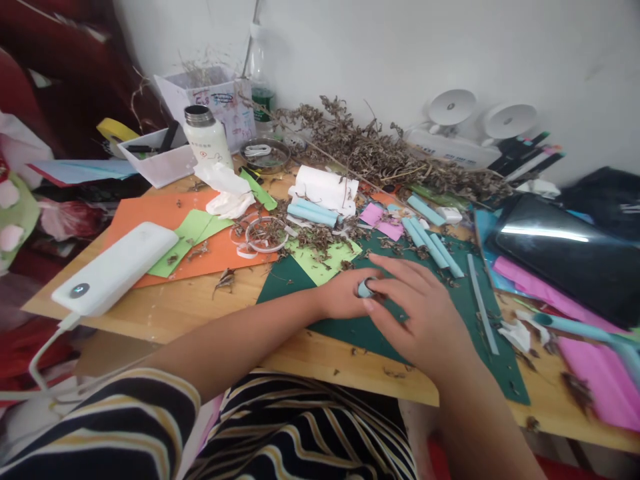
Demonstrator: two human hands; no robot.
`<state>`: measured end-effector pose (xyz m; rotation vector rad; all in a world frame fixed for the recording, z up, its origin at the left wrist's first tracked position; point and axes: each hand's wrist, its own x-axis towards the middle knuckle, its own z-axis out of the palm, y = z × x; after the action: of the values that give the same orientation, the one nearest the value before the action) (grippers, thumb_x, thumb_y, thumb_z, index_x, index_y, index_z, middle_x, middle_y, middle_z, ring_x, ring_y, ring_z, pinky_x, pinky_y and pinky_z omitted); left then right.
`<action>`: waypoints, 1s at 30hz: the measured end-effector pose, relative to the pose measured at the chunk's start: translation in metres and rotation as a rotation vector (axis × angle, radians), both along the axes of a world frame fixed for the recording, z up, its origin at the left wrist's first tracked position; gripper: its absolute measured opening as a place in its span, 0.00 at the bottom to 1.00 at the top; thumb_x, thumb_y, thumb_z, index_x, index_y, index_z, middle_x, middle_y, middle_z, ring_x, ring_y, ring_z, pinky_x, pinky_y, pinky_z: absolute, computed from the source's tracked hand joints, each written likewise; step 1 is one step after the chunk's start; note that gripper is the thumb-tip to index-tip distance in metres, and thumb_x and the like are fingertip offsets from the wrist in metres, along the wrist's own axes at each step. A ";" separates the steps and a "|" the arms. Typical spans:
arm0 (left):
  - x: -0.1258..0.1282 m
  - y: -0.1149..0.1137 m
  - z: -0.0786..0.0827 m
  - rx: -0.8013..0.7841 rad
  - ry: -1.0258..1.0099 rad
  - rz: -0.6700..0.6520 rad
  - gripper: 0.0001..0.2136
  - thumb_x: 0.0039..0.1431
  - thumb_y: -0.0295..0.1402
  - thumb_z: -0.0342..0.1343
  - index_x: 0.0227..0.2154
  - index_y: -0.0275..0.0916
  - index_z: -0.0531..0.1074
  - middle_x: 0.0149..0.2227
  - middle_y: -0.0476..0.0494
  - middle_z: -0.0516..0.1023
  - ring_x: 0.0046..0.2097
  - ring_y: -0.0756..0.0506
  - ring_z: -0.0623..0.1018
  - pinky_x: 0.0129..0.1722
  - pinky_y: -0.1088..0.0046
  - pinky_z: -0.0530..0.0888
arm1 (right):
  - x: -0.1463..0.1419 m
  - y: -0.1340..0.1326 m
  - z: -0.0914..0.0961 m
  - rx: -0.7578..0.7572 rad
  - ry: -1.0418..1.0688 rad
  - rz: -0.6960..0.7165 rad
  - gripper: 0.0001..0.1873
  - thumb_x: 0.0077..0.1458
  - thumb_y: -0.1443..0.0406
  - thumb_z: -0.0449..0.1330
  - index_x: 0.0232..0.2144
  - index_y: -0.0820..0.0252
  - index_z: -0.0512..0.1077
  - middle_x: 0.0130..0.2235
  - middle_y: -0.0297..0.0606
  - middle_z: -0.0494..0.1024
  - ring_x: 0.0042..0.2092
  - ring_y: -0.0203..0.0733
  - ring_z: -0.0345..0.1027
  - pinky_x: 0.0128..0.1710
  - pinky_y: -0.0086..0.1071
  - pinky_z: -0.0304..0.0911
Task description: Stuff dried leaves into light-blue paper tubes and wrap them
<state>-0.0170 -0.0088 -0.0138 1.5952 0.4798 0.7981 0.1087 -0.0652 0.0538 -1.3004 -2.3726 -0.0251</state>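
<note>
Over the green sheet (480, 347), my left hand (345, 293) is closed round a light-blue rolled paper tube (366, 288), whose round open end faces me. My right hand (420, 300) comes in from the right, thumb and finger closed at the rim of that tube while its other fingers extend above. Much of the tube is hidden between the hands. More light-blue paper tubes (427, 240) lie behind my right hand. Beside them on the green sheet is a thin grey-blue strip (483, 303). Yellow-green paper (325, 260) lies just behind my left hand.
A white power bank (115, 267) with a cable rests on orange paper (200, 260) at left. Behind stand an uncapped bottle (207, 137), a tissue roll (325, 187) and dried plants (350, 143). A dark tablet-like device (565, 247) and pink paper (600, 380) lie right.
</note>
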 end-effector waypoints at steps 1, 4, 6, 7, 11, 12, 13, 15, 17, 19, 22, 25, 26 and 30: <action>0.000 0.000 0.001 -0.010 -0.005 0.016 0.05 0.44 0.28 0.52 0.24 0.34 0.61 0.25 0.50 0.65 0.29 0.52 0.66 0.31 0.77 0.66 | 0.003 0.000 0.001 -0.018 0.030 0.031 0.10 0.49 0.64 0.53 0.35 0.60 0.69 0.49 0.44 0.67 0.48 0.47 0.61 0.46 0.43 0.59; 0.001 0.000 0.003 0.019 0.014 0.007 0.04 0.43 0.24 0.51 0.24 0.34 0.61 0.24 0.52 0.64 0.27 0.54 0.64 0.28 0.79 0.64 | 0.012 -0.004 -0.002 -0.019 0.214 0.046 0.19 0.50 0.66 0.51 0.47 0.59 0.62 0.53 0.46 0.62 0.51 0.46 0.58 0.48 0.43 0.58; 0.002 0.000 0.003 0.036 0.014 -0.021 0.05 0.42 0.22 0.50 0.24 0.34 0.61 0.23 0.53 0.64 0.26 0.55 0.63 0.27 0.80 0.64 | 0.015 -0.006 -0.006 0.007 0.282 0.009 0.20 0.50 0.67 0.51 0.48 0.57 0.61 0.54 0.45 0.60 0.52 0.46 0.57 0.48 0.44 0.58; 0.002 0.000 0.004 0.027 0.008 -0.027 0.05 0.42 0.22 0.50 0.24 0.34 0.61 0.23 0.53 0.63 0.26 0.55 0.63 0.26 0.81 0.63 | 0.016 -0.007 -0.009 0.020 0.274 0.000 0.19 0.50 0.67 0.51 0.46 0.57 0.62 0.54 0.45 0.59 0.52 0.46 0.58 0.47 0.44 0.58; 0.001 -0.001 0.004 -0.034 0.024 -0.005 0.05 0.43 0.23 0.51 0.22 0.35 0.60 0.21 0.55 0.61 0.25 0.56 0.62 0.25 0.82 0.62 | 0.013 -0.006 -0.011 0.082 0.152 -0.001 0.12 0.48 0.67 0.52 0.38 0.60 0.67 0.53 0.48 0.60 0.51 0.49 0.58 0.46 0.45 0.59; 0.001 -0.001 0.004 -0.028 0.028 0.000 0.05 0.42 0.24 0.51 0.22 0.35 0.59 0.21 0.54 0.61 0.25 0.55 0.62 0.25 0.82 0.62 | 0.012 -0.006 -0.009 0.090 0.123 -0.003 0.12 0.48 0.66 0.52 0.37 0.60 0.67 0.53 0.48 0.61 0.51 0.50 0.57 0.46 0.45 0.58; 0.001 -0.001 0.004 -0.017 0.029 0.002 0.05 0.43 0.24 0.51 0.22 0.35 0.59 0.21 0.54 0.61 0.25 0.55 0.62 0.25 0.82 0.62 | 0.011 -0.005 -0.006 0.092 0.084 -0.012 0.11 0.47 0.66 0.52 0.37 0.60 0.67 0.53 0.47 0.61 0.51 0.50 0.57 0.46 0.46 0.58; 0.000 0.000 0.004 0.014 0.009 -0.006 0.05 0.43 0.27 0.52 0.22 0.35 0.59 0.22 0.54 0.62 0.26 0.55 0.63 0.26 0.81 0.63 | 0.007 -0.004 0.001 0.068 -0.030 -0.036 0.11 0.47 0.66 0.52 0.36 0.59 0.68 0.54 0.44 0.61 0.51 0.52 0.56 0.46 0.48 0.57; 0.000 0.001 0.002 0.039 -0.015 -0.007 0.07 0.43 0.30 0.53 0.23 0.35 0.59 0.23 0.53 0.62 0.27 0.54 0.63 0.27 0.79 0.63 | 0.004 -0.002 0.010 0.018 -0.149 -0.046 0.11 0.47 0.66 0.52 0.34 0.57 0.69 0.54 0.41 0.62 0.52 0.55 0.55 0.45 0.49 0.56; 0.001 0.001 -0.001 0.044 -0.026 -0.002 0.09 0.43 0.33 0.53 0.24 0.35 0.60 0.24 0.51 0.64 0.28 0.53 0.65 0.30 0.78 0.64 | 0.000 0.003 0.018 -0.038 -0.218 -0.027 0.11 0.46 0.65 0.52 0.33 0.56 0.70 0.53 0.38 0.63 0.51 0.56 0.56 0.43 0.51 0.57; 0.001 0.001 -0.003 0.033 -0.012 -0.023 0.09 0.43 0.34 0.54 0.25 0.35 0.61 0.26 0.50 0.66 0.30 0.51 0.66 0.32 0.76 0.65 | 0.000 0.010 0.029 -0.127 -0.242 0.030 0.10 0.46 0.64 0.52 0.31 0.55 0.71 0.52 0.36 0.65 0.47 0.54 0.61 0.41 0.51 0.57; 0.000 0.000 0.001 0.063 0.064 -0.032 0.07 0.42 0.31 0.53 0.24 0.35 0.61 0.23 0.51 0.64 0.27 0.53 0.64 0.28 0.78 0.64 | 0.011 0.009 0.035 -0.189 -0.091 0.101 0.09 0.47 0.63 0.52 0.30 0.54 0.71 0.50 0.36 0.67 0.43 0.49 0.65 0.41 0.47 0.58; -0.001 -0.001 0.003 0.087 0.086 -0.026 0.06 0.42 0.30 0.52 0.24 0.36 0.61 0.23 0.52 0.63 0.26 0.53 0.64 0.28 0.78 0.64 | 0.017 0.005 0.034 -0.164 0.048 0.083 0.08 0.48 0.63 0.52 0.29 0.54 0.71 0.48 0.37 0.69 0.43 0.47 0.65 0.40 0.44 0.59; -0.003 -0.002 0.008 0.156 0.086 -0.006 0.02 0.43 0.28 0.49 0.23 0.36 0.61 0.24 0.51 0.63 0.26 0.54 0.63 0.27 0.79 0.63 | 0.053 -0.021 0.008 0.243 0.762 -0.329 0.09 0.52 0.67 0.49 0.26 0.57 0.68 0.31 0.39 0.72 0.31 0.39 0.66 0.28 0.34 0.60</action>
<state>-0.0200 -0.0109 -0.0060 1.7806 0.4836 0.7797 0.1613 -0.0865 0.0621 -1.2702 -1.4612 0.0701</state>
